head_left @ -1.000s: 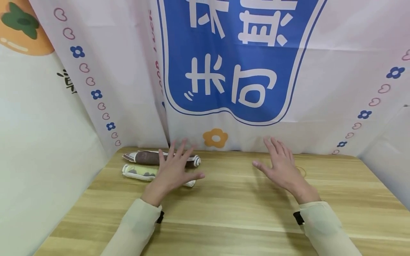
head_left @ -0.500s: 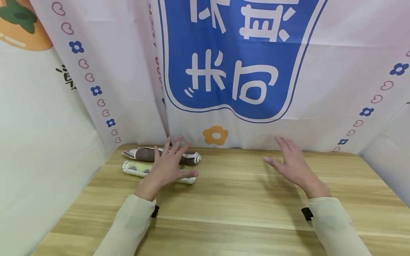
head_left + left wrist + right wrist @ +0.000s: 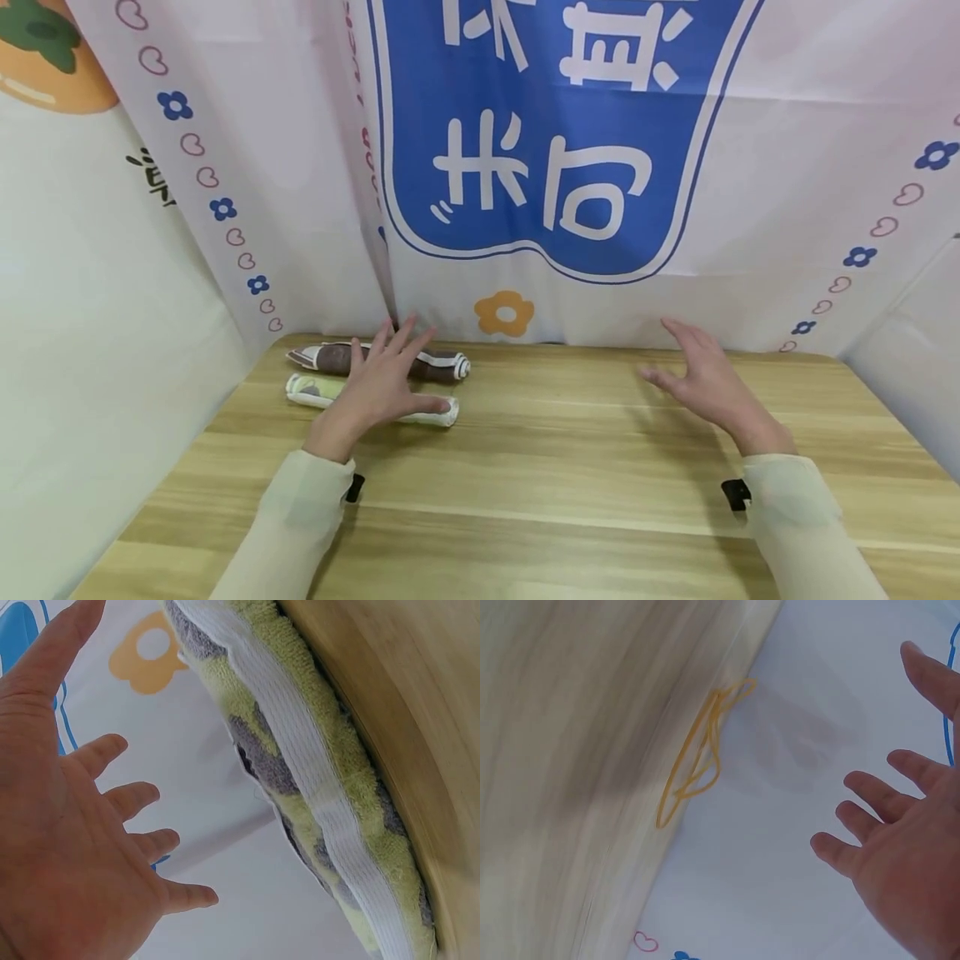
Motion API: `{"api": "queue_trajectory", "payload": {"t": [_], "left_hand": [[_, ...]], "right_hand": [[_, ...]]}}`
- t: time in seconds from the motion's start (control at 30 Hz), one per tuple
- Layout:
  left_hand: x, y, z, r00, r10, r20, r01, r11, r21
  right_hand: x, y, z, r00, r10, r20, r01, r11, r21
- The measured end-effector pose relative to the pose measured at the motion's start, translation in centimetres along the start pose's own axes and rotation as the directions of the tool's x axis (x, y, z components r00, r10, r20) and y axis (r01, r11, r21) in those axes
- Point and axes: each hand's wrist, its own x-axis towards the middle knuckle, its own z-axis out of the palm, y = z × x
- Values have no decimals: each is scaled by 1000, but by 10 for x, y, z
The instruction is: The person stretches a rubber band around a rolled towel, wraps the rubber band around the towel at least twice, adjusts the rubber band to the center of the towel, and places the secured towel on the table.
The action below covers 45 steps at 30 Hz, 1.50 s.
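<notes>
Two rolled towels lie side by side at the back left of the table in the head view. The farther one is a brown rolled towel [image 3: 333,360] with white edging. Nearer is a yellow-green rolled towel [image 3: 315,390] with grey patches. My left hand [image 3: 375,385] is spread over both, covering their middles; in the left wrist view its palm and fingers stand apart from the yellow-green roll [image 3: 292,750]. Over the back right, my right hand [image 3: 708,387] holds nothing, its fingers extended. Thin yellow rubber bands [image 3: 686,754] lie at the table edge in the right wrist view.
The wooden table [image 3: 525,475] ends at a hanging white cloth [image 3: 600,312] with a blue printed panel. Another white cloth [image 3: 97,333] hangs at the left side. Black straps [image 3: 737,494] show at both wrists.
My hands have drawn apart: the left has shifted left over the rolls, the right has shifted right. The rolled towels stay in place on the table. The head view has tilted slightly.
</notes>
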Motion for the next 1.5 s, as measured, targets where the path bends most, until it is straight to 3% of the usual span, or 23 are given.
{"api": "queue_trajectory", "payload": {"t": [0.37, 0.67, 1.0, 1.3, 1.5], "left_hand": [[0, -8, -1, 1000, -4, 21, 4, 1000, -4], [3, -13, 2, 999, -8, 50, 9, 1000, -9], [2, -20, 3, 999, 18, 35, -17, 999, -30], [4, -23, 6, 996, 84, 12, -83, 994, -71], [5, -21, 8, 996, 83, 8, -82, 993, -85]], "right_hand": [[-1, 20, -8, 998, 21, 56, -24, 998, 56], [-8, 36, -18, 985, 114, 128, -124, 989, 78], [-13, 50, -24, 966, 202, 165, -212, 976, 44], [-19, 65, -27, 971, 189, 145, -193, 981, 12], [-22, 69, -27, 969, 194, 151, -197, 980, 7]]}}
